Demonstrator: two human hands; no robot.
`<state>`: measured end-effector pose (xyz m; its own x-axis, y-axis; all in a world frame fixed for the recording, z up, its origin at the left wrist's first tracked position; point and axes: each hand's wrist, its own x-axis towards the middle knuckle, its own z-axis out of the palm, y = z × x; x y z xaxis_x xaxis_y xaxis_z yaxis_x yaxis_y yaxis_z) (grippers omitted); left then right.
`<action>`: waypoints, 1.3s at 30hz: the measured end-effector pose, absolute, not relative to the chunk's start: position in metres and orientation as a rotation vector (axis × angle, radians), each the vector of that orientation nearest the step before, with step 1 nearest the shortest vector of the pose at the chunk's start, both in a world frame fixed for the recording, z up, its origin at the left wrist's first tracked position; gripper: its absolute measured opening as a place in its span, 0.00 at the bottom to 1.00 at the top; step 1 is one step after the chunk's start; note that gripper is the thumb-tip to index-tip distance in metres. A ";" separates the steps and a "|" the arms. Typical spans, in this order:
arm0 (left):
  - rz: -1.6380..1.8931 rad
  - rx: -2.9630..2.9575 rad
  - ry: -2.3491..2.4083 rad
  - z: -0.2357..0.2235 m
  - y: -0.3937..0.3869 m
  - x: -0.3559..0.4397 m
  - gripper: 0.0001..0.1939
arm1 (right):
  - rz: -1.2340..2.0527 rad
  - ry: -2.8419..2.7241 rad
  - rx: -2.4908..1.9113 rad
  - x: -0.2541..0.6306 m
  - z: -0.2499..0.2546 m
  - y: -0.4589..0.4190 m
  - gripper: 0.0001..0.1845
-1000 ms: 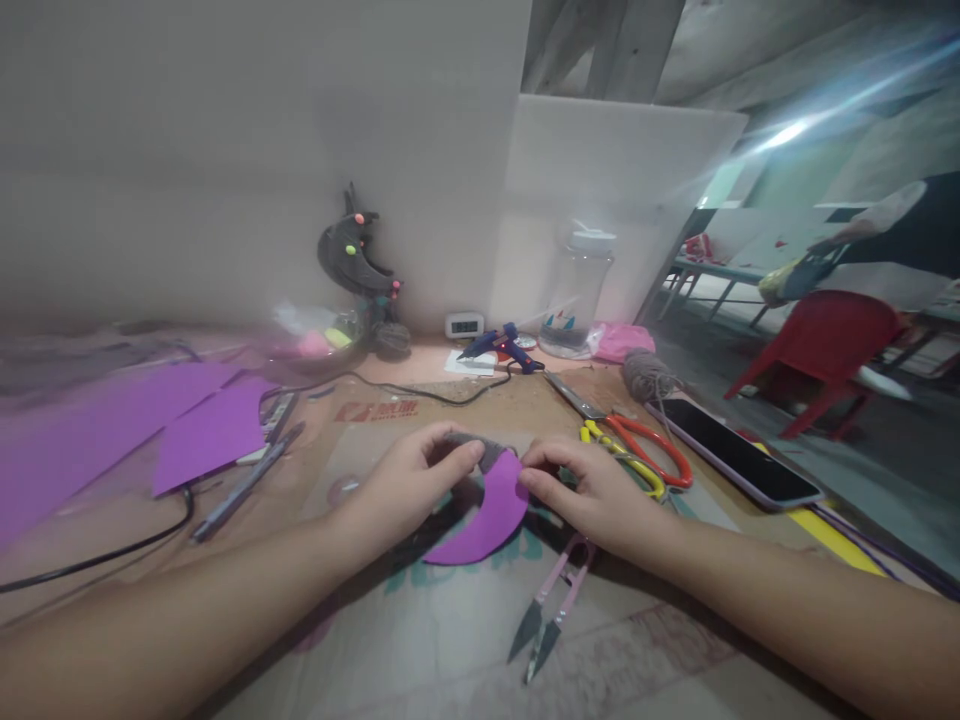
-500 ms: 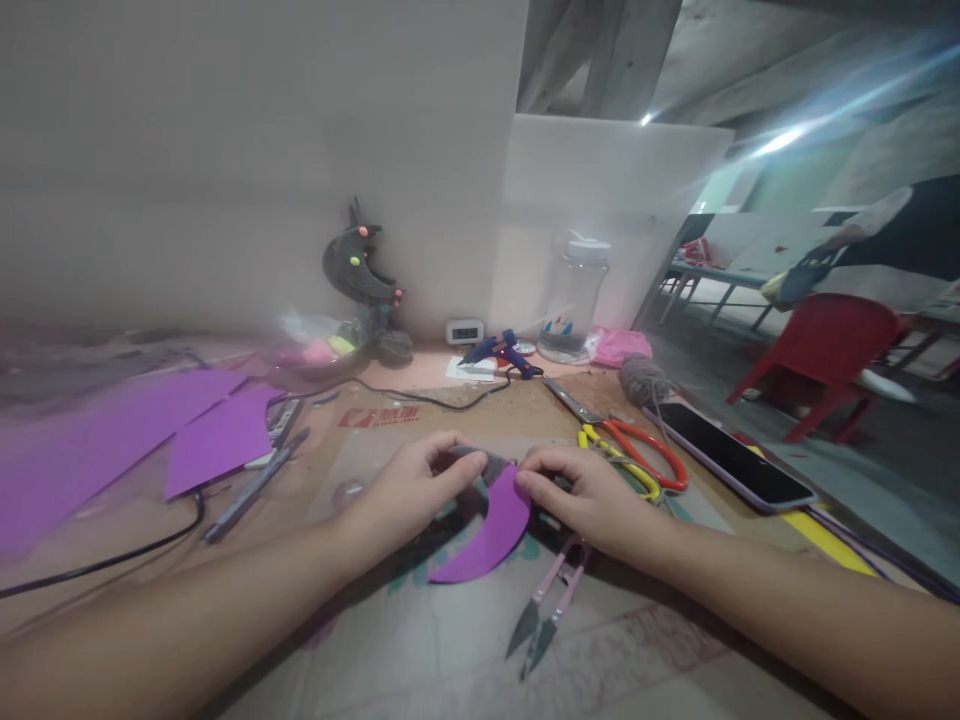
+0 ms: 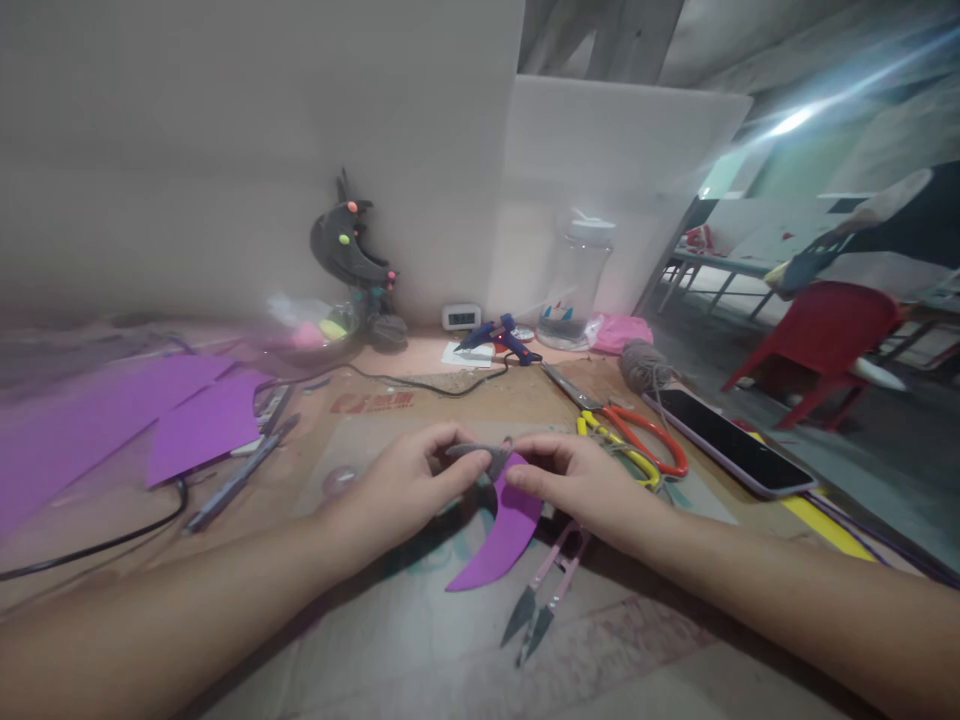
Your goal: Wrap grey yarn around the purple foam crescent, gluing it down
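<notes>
A purple crescent-shaped piece of foam or card (image 3: 501,535) hangs between my hands, its pointed end toward me. My right hand (image 3: 581,480) pinches its upper end between thumb and fingers. Grey yarn (image 3: 480,455) lies along the top of the crescent, and my left hand (image 3: 420,485) is closed on it with thumb and forefinger. Just below my right hand lie pink thread snips (image 3: 551,580), blades pointing toward me. Beyond that hand rest scissors with orange handles (image 3: 649,440) and a yellow-handled tool (image 3: 619,450).
Purple sheets (image 3: 206,425) and a pen (image 3: 240,475) lie at left. A blue glue gun (image 3: 499,338), a small clock (image 3: 461,317), a bottle (image 3: 577,285) and a dark crescent ornament (image 3: 341,245) stand behind. At right are a yarn ball (image 3: 643,366), a phone (image 3: 731,440) and a red chair (image 3: 817,335).
The purple crescent has turned slightly, its tip shifting right. My right thumb has moved further over its upper end. The whole view has shifted a little.
</notes>
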<state>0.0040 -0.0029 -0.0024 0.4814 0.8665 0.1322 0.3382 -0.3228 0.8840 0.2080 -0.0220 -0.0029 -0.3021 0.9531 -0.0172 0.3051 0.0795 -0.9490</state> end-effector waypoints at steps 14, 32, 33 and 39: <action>0.756 1.919 1.034 -0.001 -0.003 0.005 0.14 | 1.258 -1.710 -1.288 0.205 0.000 -0.024 0.11; 0.872 1.653 1.075 -0.001 0.003 0.004 0.12 | 1.076 -1.557 -1.319 0.210 0.001 -0.022 0.17; 0.874 1.659 1.072 -0.002 0.003 0.004 0.12 | 1.082 -1.550 -1.324 0.210 0.001 -0.022 0.17; 0.870 1.637 1.057 -0.002 0.004 0.005 0.13 | 1.032 -1.610 -1.309 0.212 -0.001 -0.022 0.23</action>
